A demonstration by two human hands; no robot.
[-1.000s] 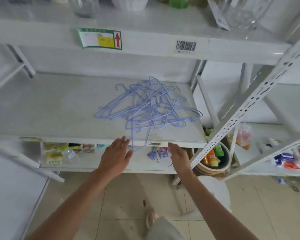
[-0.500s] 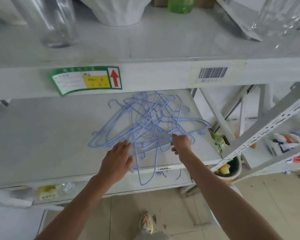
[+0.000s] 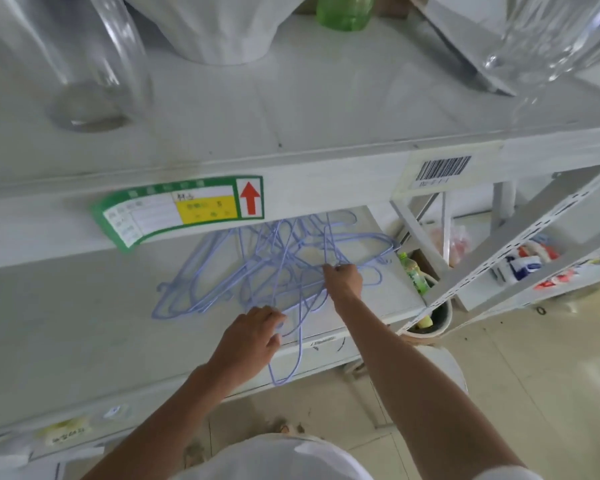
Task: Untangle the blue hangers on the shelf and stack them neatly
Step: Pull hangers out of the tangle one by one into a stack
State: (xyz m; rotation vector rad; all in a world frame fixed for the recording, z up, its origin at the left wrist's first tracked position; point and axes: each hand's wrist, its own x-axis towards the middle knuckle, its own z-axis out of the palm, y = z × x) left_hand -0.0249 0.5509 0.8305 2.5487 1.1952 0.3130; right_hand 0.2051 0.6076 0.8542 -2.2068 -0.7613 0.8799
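Note:
A tangled heap of thin blue wire hangers (image 3: 257, 268) lies on the middle white shelf (image 3: 66, 323), its far part hidden behind the upper shelf's front edge. One hanger (image 3: 288, 362) hangs over the shelf's front lip. My right hand (image 3: 343, 280) pinches hanger wires at the right side of the heap. My left hand (image 3: 250, 337) sits at the heap's near edge with fingers curled round a wire.
The upper shelf (image 3: 291, 109) close overhead carries a clear glass (image 3: 84, 64), a white vessel (image 3: 219, 26), a green bottle (image 3: 343, 10) and another glass (image 3: 541, 32). A green and yellow label (image 3: 184, 209) and a barcode tag (image 3: 442, 168) are stuck to its edge. A bucket with bottles (image 3: 426, 317) stands right.
The view has moved closer and lower under the upper shelf. Both hands went from the shelf's front edge into the heap; the right hand took hold of wires, the left closed on the near edge.

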